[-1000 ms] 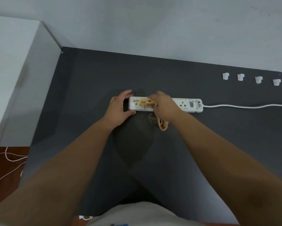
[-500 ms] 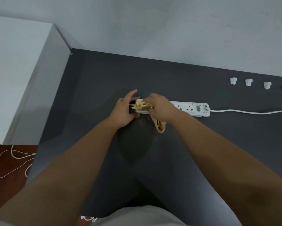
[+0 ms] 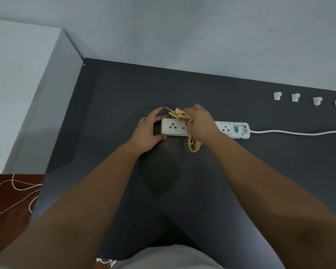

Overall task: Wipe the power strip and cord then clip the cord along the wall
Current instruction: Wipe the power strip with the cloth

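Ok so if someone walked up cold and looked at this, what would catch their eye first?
Probably the two bare hands meeting mid-table over the white power strip: the left hand steadies its end while the right hand presses a yellow cloth on top. Next, the row of four small white clips at the far right edge of the dark table, with the white cord running off right below them.
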{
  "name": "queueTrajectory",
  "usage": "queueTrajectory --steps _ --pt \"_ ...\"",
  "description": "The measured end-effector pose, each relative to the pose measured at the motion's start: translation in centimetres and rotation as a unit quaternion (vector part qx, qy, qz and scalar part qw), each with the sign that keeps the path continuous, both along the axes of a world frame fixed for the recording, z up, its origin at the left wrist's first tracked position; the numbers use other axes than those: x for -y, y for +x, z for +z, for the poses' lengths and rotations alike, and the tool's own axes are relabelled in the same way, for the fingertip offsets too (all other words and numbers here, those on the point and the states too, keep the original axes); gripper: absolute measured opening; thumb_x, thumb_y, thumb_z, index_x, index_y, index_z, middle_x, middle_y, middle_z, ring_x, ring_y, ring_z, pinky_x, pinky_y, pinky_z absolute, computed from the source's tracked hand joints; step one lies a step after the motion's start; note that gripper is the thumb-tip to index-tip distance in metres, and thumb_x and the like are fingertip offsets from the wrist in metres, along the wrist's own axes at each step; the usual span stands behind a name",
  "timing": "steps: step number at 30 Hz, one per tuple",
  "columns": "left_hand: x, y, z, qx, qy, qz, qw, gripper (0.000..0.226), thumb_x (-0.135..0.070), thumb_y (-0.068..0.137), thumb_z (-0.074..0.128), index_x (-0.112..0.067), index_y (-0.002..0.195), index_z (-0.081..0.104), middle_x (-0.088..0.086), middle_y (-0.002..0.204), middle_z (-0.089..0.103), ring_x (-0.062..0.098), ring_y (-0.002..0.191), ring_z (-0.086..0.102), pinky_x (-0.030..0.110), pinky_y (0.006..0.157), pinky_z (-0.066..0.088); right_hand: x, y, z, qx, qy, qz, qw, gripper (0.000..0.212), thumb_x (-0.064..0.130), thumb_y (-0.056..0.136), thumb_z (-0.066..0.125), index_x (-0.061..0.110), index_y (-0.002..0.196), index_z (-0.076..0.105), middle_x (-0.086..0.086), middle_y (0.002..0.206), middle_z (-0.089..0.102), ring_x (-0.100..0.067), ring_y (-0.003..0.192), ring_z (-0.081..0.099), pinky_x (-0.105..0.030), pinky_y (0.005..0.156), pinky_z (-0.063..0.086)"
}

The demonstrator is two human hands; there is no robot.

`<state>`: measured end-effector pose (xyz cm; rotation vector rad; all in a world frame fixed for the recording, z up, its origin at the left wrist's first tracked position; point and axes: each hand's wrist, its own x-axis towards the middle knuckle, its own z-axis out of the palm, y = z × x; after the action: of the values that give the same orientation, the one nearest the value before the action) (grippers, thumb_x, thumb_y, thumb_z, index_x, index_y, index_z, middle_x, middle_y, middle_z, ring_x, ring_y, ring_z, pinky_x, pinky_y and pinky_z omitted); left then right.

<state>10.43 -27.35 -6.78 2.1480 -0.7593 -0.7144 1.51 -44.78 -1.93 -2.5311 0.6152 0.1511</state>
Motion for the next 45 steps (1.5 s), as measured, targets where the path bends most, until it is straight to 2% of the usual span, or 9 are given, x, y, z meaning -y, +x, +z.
queueTrajectory --steps 5,10,15,20,26,31,37,42,45 --pt "0.0 0.0 0.0 0.001 -0.001 -0.004 1.000 0.094 -0.023 0.076 0.079 -0.032 0.149 0.020 -0.020 0.139 0.051 0.016 0.133 0.034 0.036 0.113 0.025 -1.1 -2.7 0.3 -0.021 0.056 0.152 0.987 0.034 0.004 0.088 0.054 0.016 0.118 0.064 -0.008 0.107 0.055 -0.025 0.100 0.056 -0.034 0.087 0.046" --pt "0.0 0.0 0.1 -0.004 0.008 -0.006 1.000 0.094 -0.016 0.075 0.079 -0.033 0.148 0.023 -0.022 0.139 0.051 0.016 0.134 0.033 0.029 0.107 0.021 1.9 -3.7 -0.2 0.015 0.014 -0.085 0.996 0.033 0.006 0.091 0.052 0.017 0.121 0.062 -0.007 0.113 0.051 -0.025 0.092 0.059 -0.026 0.078 0.045" --pt "0.0 -0.1 -0.2 0.013 0.008 -0.008 1.000 0.083 -0.018 0.075 0.079 -0.032 0.143 0.035 -0.018 0.137 0.053 0.018 0.130 0.038 0.030 0.107 0.026 -0.6 -5.0 0.1 -0.008 0.021 0.098 0.995 0.042 0.004 0.088 0.053 0.015 0.128 0.057 -0.009 0.115 0.051 -0.028 0.096 0.058 -0.036 0.083 0.049" --pt "0.1 -0.3 0.2 0.007 0.024 -0.003 1.000 0.069 -0.017 0.077 0.077 -0.034 0.136 0.045 -0.009 0.129 0.054 0.016 0.129 0.036 0.030 0.104 0.031 3.7 -6.7 -0.2 0.020 -0.017 -0.184 0.983 0.034 0.004 0.091 0.047 0.013 0.120 0.061 -0.011 0.116 0.051 -0.031 0.092 0.060 -0.033 0.079 0.049" --pt "0.5 -0.3 0.4 0.015 0.042 -0.004 0.999 0.069 -0.016 0.076 0.077 -0.032 0.136 0.046 -0.007 0.129 0.055 0.018 0.130 0.038 0.027 0.102 0.031 1.8 -8.3 -0.8 0.025 0.030 0.000 0.999 0.039 0.007 0.089 0.053 0.015 0.127 0.059 -0.009 0.109 0.054 -0.025 0.096 0.057 -0.031 0.083 0.046" --pt "1.6 -1.4 1.7 0.070 0.033 -0.003 0.997 0.070 -0.021 0.075 0.076 -0.029 0.138 0.045 -0.006 0.132 0.054 0.021 0.130 0.032 0.029 0.107 0.027 5.9 -9.5 -0.5 0.043 -0.026 -0.285 0.957 0.023 0.006 0.092 0.045 0.007 0.107 0.062 -0.013 0.113 0.052 -0.023 0.081 0.054 -0.032 0.077 0.047" --pt "6.2 -4.5 2.1 0.178 0.028 -0.120 0.976 0.069 -0.034 0.077 0.072 -0.027 0.139 0.045 -0.004 0.146 0.047 0.025 0.142 0.026 0.034 0.117 0.018 3.8 -10.2 0.0 0.041 0.037 -0.054 0.997 0.016 0.010 0.090 0.056 0.009 0.103 0.066 -0.004 0.093 0.050 -0.020 0.083 0.050 -0.027 0.074 0.039" --pt "9.4 -5.8 2.2 0.207 0.057 -0.180 0.960 0.071 -0.037 0.082 0.069 -0.023 0.144 0.039 -0.004 0.149 0.043 0.026 0.145 0.023 0.044 0.119 0.017 8.8 -11.4 -0.1 0.058 -0.030 -0.304 0.950 0.019 0.010 0.093 0.048 0.007 0.102 0.064 -0.014 0.108 0.053 -0.031 0.088 0.059 -0.027 0.074 0.040" --pt "10.7 -6.3 2.1 0.203 0.081 -0.210 0.953 0.069 -0.035 0.085 0.067 -0.023 0.146 0.037 -0.003 0.151 0.040 0.025 0.144 0.025 0.043 0.120 0.017 8.0 -12.2 -0.8 -0.003 -0.024 -0.205 0.978 0.029 0.007 0.090 0.049 0.011 0.115 0.063 -0.013 0.114 0.051 -0.032 0.093 0.059 -0.033 0.080 0.047"
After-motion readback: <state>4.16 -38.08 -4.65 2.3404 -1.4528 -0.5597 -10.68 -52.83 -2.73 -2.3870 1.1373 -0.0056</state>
